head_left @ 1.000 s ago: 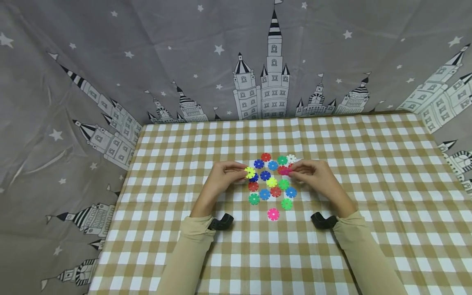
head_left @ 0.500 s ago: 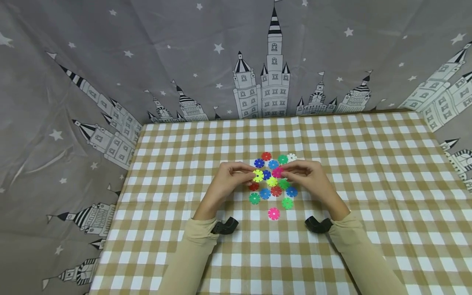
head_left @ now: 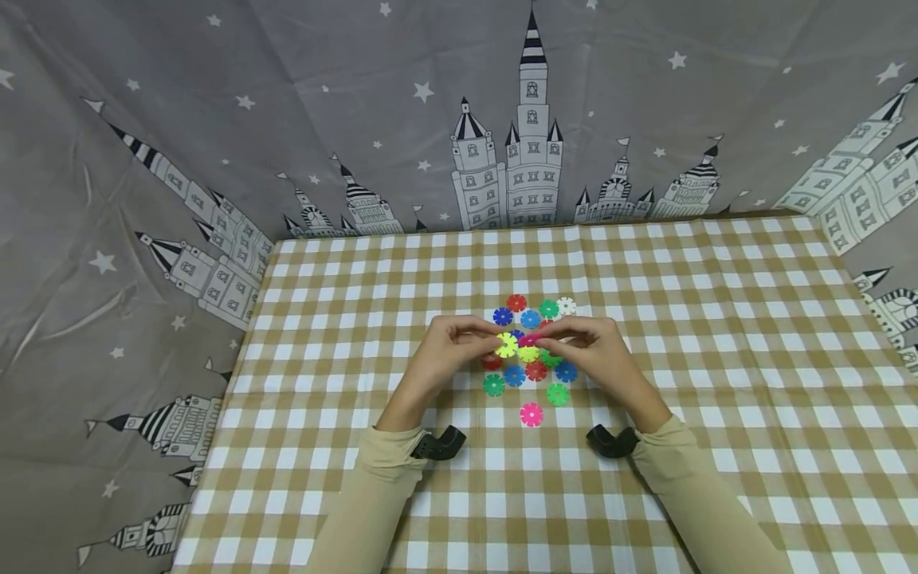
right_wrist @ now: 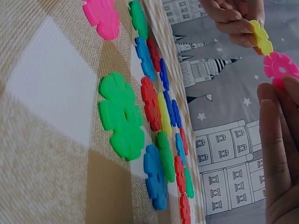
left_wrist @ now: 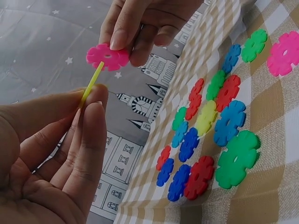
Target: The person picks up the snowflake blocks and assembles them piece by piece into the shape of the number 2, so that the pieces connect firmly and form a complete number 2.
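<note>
The left hand [head_left: 448, 355] pinches by fingertips a yellow plastic flower-shaped disc [head_left: 506, 345]; the right hand [head_left: 598, 351] likewise pinches a pink one [left_wrist: 98, 56]. Their edges meet, interlocked or not I cannot tell, above coloured flower-shaped discs [head_left: 535, 371] on brown-and-white checked cloth [head_left: 645, 271].

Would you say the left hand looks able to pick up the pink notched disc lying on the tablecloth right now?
Probably not yet: the left hand pinches a yellow notched disc, though nothing covers that pink notched disc.

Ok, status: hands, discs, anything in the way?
Left hand pinches yellow disc. Right hand pinches pink disc. Held crosswise, rims touching or nearly so. Nothing visible between them.
</note>
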Tool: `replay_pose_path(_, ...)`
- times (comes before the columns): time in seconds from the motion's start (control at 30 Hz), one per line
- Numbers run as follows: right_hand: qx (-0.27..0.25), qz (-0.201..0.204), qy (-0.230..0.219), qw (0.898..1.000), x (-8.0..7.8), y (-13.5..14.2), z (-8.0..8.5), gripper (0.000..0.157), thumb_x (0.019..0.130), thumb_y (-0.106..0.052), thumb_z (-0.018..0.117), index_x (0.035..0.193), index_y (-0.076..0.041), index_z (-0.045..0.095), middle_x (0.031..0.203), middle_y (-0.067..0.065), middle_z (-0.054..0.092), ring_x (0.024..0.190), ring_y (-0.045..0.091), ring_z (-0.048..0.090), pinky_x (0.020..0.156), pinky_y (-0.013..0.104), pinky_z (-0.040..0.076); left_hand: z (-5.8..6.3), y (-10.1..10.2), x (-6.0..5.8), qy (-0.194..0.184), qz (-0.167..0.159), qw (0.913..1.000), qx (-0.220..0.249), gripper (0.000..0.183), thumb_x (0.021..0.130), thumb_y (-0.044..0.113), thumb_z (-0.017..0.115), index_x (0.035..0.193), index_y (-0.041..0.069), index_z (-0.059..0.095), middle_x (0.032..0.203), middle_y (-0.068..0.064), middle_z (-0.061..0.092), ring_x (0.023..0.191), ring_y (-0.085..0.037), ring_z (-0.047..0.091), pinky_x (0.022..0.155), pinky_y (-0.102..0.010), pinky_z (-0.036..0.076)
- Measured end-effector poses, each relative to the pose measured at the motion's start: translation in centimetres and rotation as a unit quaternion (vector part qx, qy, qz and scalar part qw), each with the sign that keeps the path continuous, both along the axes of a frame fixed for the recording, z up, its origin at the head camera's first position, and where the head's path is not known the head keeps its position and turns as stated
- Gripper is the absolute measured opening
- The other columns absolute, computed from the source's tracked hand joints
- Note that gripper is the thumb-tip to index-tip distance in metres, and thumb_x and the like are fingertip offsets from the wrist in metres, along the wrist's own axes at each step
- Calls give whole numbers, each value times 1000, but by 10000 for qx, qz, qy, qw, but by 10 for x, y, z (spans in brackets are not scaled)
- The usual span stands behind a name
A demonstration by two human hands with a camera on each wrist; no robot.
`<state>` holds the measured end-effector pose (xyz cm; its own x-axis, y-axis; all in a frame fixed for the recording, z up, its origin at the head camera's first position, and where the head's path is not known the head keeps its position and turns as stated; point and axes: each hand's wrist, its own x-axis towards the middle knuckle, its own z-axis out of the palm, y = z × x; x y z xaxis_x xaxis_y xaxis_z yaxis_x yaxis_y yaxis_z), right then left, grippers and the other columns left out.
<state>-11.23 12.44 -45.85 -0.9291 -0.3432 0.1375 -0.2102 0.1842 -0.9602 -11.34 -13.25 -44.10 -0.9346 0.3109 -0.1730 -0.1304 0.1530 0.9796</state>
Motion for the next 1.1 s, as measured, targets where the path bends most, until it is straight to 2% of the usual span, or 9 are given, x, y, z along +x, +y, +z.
replay_pose_path(0.17, 39, -30, 74, 10000, 0, 0, -1, 13, 93, -15, 77, 106, -11, 80, 105, 8, 80, 91, 38, 74, 75, 27, 63, 2, 1, 1, -43, 6, 10000, 39, 21, 94, 16, 77, 112, 5, 78, 103, -13, 80, 89, -18, 78, 85, -35, 63)
replay_pose_path(0.53, 25, 44, 120, 9999, 0, 0, -2, 12, 93, -9, 76, 105, -5, 79, 103, 14, 79, 84, 33, 76, 74, 26, 63, 3, 1, 2, -24, 6, 10000, 2, 21, 94, 16, 77, 112, 5, 77, 100, -11, 81, 88, -19, 78, 83, -35, 63)
replay_pose_path(0.67, 173, 3, 188, 9997, 1, 0, -1, 12, 93, -10, 77, 104, -8, 80, 103, 10, 79, 86, 19, 76, 74, 24, 62, 3, 1, 2, 0, 25, 10000, -62, 22, 93, 16, 77, 113, 5, 77, 99, -11, 81, 87, -19, 78, 83, -36, 63)
replay_pose_path(0.8, 285, 3, 267, 9992, 2, -2, 1, 11, 92, -11, 78, 103, -9, 80, 103, 7, 79, 91, 6, 73, 75, 24, 62, 4, 1, 2, 13, 12, 10000, -74, 23, 93, 14, 77, 114, 3, 76, 100, -12, 81, 86, -20, 78, 85, -42, 63)
replay_pose_path(1.0, 519, -45, 872, 9948, 3, -5, 0, 12, 90, -7, 79, 101, -10, 81, 99, 4, 80, 90, 5, 72, 74, 23, 62, 6, 3, 3, -34, 49, 10000, -16, 22, 92, 12, 78, 112, 1, 76, 101, -14, 80, 87, -22, 79, 87, -47, 63)
replay_pose_path(1.1, 605, -4, 1315, 9895, 3, -6, 1, 14, 88, -4, 80, 100, -10, 81, 97, 4, 80, 88, 9, 73, 72, 22, 62, 7, 4, 4, -95, 64, 9999, 69, 21, 92, 11, 79, 109, 1, 77, 98, -14, 80, 89, -32, 78, 87, -52, 62)
